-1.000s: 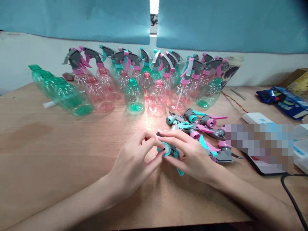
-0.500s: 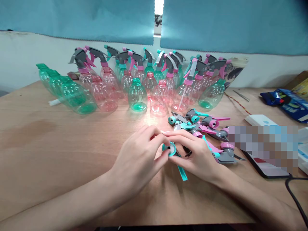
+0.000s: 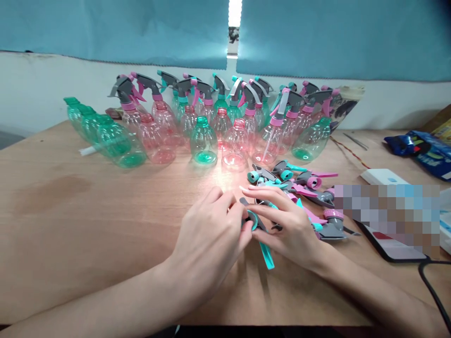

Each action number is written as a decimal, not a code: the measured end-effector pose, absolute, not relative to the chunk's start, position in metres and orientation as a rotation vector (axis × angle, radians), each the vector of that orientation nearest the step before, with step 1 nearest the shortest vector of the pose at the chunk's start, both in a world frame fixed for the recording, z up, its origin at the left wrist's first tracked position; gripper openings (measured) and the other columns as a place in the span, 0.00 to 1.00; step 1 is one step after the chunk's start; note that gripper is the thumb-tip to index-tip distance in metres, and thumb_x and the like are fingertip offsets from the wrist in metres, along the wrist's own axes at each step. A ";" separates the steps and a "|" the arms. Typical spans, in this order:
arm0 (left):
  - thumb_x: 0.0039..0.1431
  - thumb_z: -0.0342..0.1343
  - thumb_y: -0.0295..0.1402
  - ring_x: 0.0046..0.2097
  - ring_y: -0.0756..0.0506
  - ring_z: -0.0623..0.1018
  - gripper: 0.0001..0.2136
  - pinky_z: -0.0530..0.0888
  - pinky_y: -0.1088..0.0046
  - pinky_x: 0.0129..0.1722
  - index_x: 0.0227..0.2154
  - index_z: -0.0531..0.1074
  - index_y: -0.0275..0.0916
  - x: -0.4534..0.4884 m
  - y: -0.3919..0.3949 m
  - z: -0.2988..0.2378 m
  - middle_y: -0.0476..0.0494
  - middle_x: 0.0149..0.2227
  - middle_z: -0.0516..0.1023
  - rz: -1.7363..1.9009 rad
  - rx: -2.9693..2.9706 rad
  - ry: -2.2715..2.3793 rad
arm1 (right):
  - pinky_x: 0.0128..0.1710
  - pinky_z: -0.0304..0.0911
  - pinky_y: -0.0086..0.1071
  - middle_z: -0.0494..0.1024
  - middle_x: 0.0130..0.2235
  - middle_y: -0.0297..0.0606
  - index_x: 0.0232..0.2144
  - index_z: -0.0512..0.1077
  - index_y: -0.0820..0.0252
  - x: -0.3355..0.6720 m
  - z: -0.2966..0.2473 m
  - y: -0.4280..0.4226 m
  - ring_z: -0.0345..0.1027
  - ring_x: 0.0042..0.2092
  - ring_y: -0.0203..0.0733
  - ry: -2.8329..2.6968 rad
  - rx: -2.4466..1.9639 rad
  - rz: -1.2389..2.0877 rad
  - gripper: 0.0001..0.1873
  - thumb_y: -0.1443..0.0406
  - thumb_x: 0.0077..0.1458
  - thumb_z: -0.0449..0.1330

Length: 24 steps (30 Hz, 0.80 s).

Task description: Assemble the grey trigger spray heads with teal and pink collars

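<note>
Between my hands is a grey trigger spray head with a teal collar and teal lever (image 3: 267, 256), its collar opening turned toward my left side. My left hand (image 3: 211, 230) is closed, thumb and fingertips pinched at the collar's mouth; anything small inside the pinch is hidden. Around the collar and body, my right hand (image 3: 294, 227) grips with thumb and bent fingers, its index finger stretched out above. Just beyond my right hand lies a pile of loose spray heads (image 3: 303, 190) in grey with pink or teal parts.
Several clear green and pink bottles stand behind, some open-necked like the green bottle (image 3: 203, 143), others topped with spray heads. A phone (image 3: 391, 249), a white box (image 3: 382, 177), a blue packet (image 3: 431, 155) and a black cable (image 3: 431, 286) are at the right. Tweezers (image 3: 355, 141) lie farther back.
My left fingertips have pushed farther over the collar, covering more of its opening. The spray head has tilted slightly, and the view has shifted a little.
</note>
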<state>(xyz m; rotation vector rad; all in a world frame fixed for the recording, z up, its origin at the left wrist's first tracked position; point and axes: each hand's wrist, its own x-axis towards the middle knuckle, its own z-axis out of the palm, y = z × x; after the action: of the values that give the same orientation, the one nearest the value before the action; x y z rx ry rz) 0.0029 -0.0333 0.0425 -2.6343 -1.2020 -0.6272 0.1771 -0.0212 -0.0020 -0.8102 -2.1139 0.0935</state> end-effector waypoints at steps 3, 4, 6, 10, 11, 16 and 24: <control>0.58 0.54 0.26 0.33 0.42 0.72 0.05 0.72 0.65 0.31 0.27 0.73 0.34 0.005 -0.034 0.038 0.43 0.29 0.75 -0.636 -2.653 -1.210 | 0.53 0.64 0.51 0.73 0.52 0.49 0.41 0.74 0.60 0.178 -0.001 -0.022 0.64 0.56 0.53 -2.147 -0.858 0.086 0.11 0.69 0.53 0.60; 0.58 0.53 0.26 0.33 0.43 0.71 0.06 0.72 0.65 0.31 0.28 0.73 0.34 0.004 -0.034 0.036 0.43 0.29 0.75 -0.677 -2.682 -1.206 | 0.53 0.64 0.51 0.72 0.53 0.49 0.40 0.74 0.60 0.178 0.000 -0.022 0.63 0.56 0.54 -2.154 -0.885 0.105 0.10 0.68 0.53 0.60; 0.59 0.53 0.25 0.34 0.44 0.71 0.05 0.72 0.67 0.33 0.30 0.73 0.34 0.001 -0.031 0.032 0.43 0.30 0.75 -0.821 -2.763 -1.171 | 0.53 0.64 0.51 0.71 0.54 0.49 0.39 0.74 0.58 0.180 0.001 -0.023 0.63 0.56 0.54 -2.160 -0.927 0.157 0.09 0.66 0.53 0.61; 0.60 0.54 0.26 0.33 0.49 0.70 0.05 0.70 0.75 0.31 0.35 0.74 0.37 -0.012 -0.026 0.029 0.45 0.34 0.72 -1.069 -2.878 -1.072 | 0.52 0.65 0.48 0.69 0.56 0.48 0.41 0.74 0.57 0.184 0.005 -0.023 0.63 0.56 0.53 -2.153 -0.932 0.210 0.13 0.61 0.52 0.64; 0.60 0.54 0.27 0.33 0.50 0.70 0.05 0.70 0.76 0.30 0.35 0.75 0.38 -0.014 -0.026 0.029 0.45 0.34 0.71 -1.089 -2.860 -1.086 | 0.52 0.65 0.47 0.69 0.56 0.47 0.42 0.74 0.57 0.184 0.005 -0.023 0.64 0.55 0.52 -2.146 -0.928 0.210 0.14 0.61 0.52 0.64; 0.59 0.55 0.26 0.32 0.50 0.69 0.04 0.69 0.75 0.29 0.35 0.74 0.37 -0.010 -0.032 0.028 0.46 0.33 0.70 -1.140 -2.727 -1.171 | 0.51 0.66 0.46 0.70 0.54 0.48 0.42 0.74 0.58 0.183 0.005 -0.024 0.65 0.54 0.50 -2.129 -0.891 0.205 0.12 0.62 0.54 0.63; 0.61 0.53 0.27 0.35 0.49 0.72 0.04 0.69 0.75 0.32 0.33 0.73 0.38 -0.011 -0.023 0.041 0.46 0.34 0.71 -0.914 -3.015 -1.063 | 0.50 0.65 0.45 0.73 0.51 0.47 0.40 0.74 0.58 0.183 0.005 -0.022 0.67 0.51 0.49 -2.140 -0.846 0.149 0.12 0.62 0.53 0.64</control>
<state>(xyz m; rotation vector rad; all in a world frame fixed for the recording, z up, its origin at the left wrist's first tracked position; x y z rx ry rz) -0.0114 -0.0225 0.0414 -3.0152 -1.0634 -0.9143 0.1834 -0.0222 0.0051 -0.8462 -2.1397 0.1494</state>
